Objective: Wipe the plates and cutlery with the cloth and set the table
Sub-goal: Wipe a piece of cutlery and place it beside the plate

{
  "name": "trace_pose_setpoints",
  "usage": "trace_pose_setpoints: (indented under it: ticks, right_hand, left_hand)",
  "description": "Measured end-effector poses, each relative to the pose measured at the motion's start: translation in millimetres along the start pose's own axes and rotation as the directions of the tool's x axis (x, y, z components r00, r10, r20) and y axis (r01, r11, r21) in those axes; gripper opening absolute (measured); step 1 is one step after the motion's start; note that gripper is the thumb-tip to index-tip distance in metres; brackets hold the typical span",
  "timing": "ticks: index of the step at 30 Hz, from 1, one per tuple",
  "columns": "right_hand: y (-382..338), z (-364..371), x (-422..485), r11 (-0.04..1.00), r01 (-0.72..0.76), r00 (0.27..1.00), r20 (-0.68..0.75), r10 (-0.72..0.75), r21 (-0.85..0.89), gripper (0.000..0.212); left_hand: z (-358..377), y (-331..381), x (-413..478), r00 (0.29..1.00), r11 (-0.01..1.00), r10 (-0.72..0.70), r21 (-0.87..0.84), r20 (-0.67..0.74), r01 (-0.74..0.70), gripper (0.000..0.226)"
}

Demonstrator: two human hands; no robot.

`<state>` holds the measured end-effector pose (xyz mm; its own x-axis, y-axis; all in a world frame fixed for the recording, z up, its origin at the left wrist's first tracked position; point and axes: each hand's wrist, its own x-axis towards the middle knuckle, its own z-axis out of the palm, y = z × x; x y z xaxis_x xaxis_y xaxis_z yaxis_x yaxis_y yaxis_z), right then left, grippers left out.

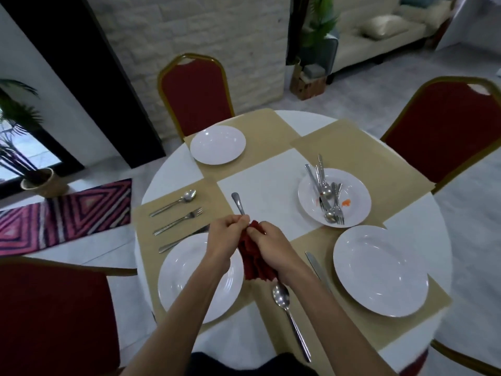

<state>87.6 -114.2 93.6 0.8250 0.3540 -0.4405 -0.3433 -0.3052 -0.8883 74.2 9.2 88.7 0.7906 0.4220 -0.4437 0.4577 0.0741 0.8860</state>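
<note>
Where the frame centres, a round white table (260,191) carries tan placemats (271,131).

- Hands, centre: left hand (229,234) pinches a cutlery piece (238,203) by its handle, the working end hidden; right hand (268,245) grips the dark red cloth (253,256) bunched round that end.
- Plates: one upper centre (217,144); one lower left (189,280), under the left forearm; one lower right (379,270); a fourth at right (355,196) holds a cutlery pile (326,194) and an orange smear (345,203).
- Laid at left: spoon (176,203), fork (179,220), knife (173,244).
- Lower centre: a second spoon (287,308) and a second knife (317,267), just beside the lower-right plate.
- Room: red chairs with gold frames — top (196,96), right (444,131), lower left (54,316); pale stone wall (189,31); cream sofa (379,42) upper right; striped pink rug (67,215) and potted plant (24,147) at left.
</note>
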Motion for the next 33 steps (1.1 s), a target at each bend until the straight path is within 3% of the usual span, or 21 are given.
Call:
trace_pose_setpoints:
  ticks: [7,12,16,17,19,21,22,23,25,28,31,33]
  right_hand:
    - [18.4,-2.5,-21.0,0.998,0.034,0.997,0.066,-0.030,-0.052,0.017]
    - [17.7,-4.6,-19.5,0.995,0.076,0.996,-0.039,-0.078,-0.061,0.015]
    - [27.1,-21.0,-30.4,0.995,0.034,0.998,0.064,-0.028,-0.094,0.015]
    - [29.9,-28.4,-30.7,0.998,0.043,0.999,-0.014,-0.043,-0.043,0.018]
    - [30.9,-40.6,-15.3,0.941,0.008,0.977,-0.202,0.065,0.339,0.027]
    - [24.1,-42.8,6.8,0.784,-0.044,0.980,-0.127,0.156,0.619,0.033]
    - [17.6,-38.4,13.3,0.760,-0.079,0.991,-0.033,0.131,0.645,0.035]
    - [11.1,-31.7,14.6,0.778,-0.107,0.994,0.043,0.102,0.619,0.036]
    - [8.2,-23.4,17.3,0.882,-0.099,0.995,0.047,0.088,0.461,0.031]
    - [5.0,-36.3,34.1,0.953,-0.040,0.989,-0.122,0.080,0.300,0.025]
    - [-11.0,-53.1,52.0,0.943,-0.040,0.936,-0.319,0.152,0.331,0.021]
    - [-14.4,-44.5,48.5,0.961,-0.020,0.931,-0.346,0.119,0.277,0.024]
  left_hand:
    - [-13.0,6.2,2.4,0.988,0.998,0.015,-0.060,-0.153,-0.024,0.023]
    - [5.7,-15.0,-13.7,0.996,1.000,0.021,0.017,0.091,-0.023,0.024]
    - [-16.4,1.5,10.3,0.999,1.000,-0.005,-0.013,-0.050,0.004,0.018]
    - [-23.2,7.3,13.6,0.998,1.000,-0.002,-0.017,-0.070,0.001,0.017]
    - [-23.5,15.3,9.9,1.000,0.999,0.027,0.020,-0.010,-0.026,0.017]
    - [-6.3,14.6,-3.2,0.990,0.992,0.039,0.114,0.137,-0.055,0.016]
    - [4.4,12.1,-9.6,0.979,0.983,0.040,0.170,0.199,-0.075,0.016]
    - [13.7,9.4,-13.8,0.969,0.970,0.042,0.224,0.243,-0.098,0.019]
    - [24.8,5.2,-15.9,0.963,0.948,0.057,0.289,0.265,-0.136,0.023]
    - [29.5,2.4,-19.2,0.953,0.935,0.050,0.323,0.298,-0.150,0.015]
    - [32.0,2.3,-25.0,0.939,0.925,0.032,0.347,0.341,-0.157,0.023]
    - [30.7,5.5,-19.5,0.938,0.919,0.042,0.355,0.343,-0.171,0.025]
